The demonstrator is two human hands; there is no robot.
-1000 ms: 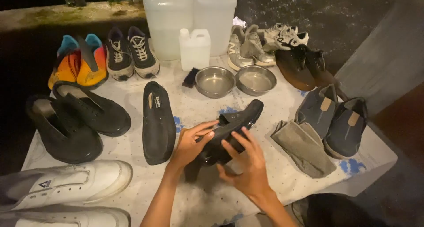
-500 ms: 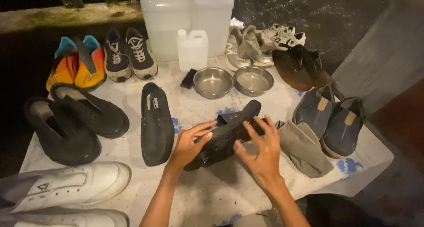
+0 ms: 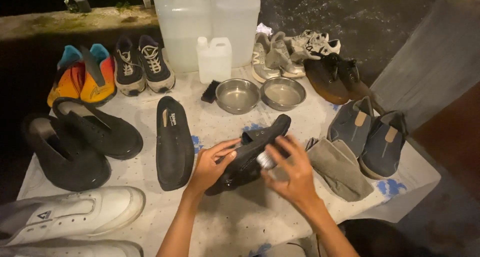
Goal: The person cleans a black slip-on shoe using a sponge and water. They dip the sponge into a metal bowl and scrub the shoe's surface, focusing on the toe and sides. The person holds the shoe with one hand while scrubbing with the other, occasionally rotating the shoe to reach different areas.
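The left hand (image 3: pixel 210 163) grips a black shoe (image 3: pixel 250 154), fingers curled over its side, and tips it up off the table (image 3: pixel 240 222) so its side faces up. The right hand (image 3: pixel 295 174) is spread wide, with something small and pale (image 3: pixel 265 161) against the shoe; I cannot tell what it is. A folded grey cloth (image 3: pixel 340 168) lies just beside the right hand. The shoe's twin (image 3: pixel 174 143) lies flat to the left. Two metal bowls (image 3: pixel 260 94) sit behind. More shoes ring the table. A spotted white cover is on it. It is dark all around, with a stone wall (image 3: pixel 75 22) behind
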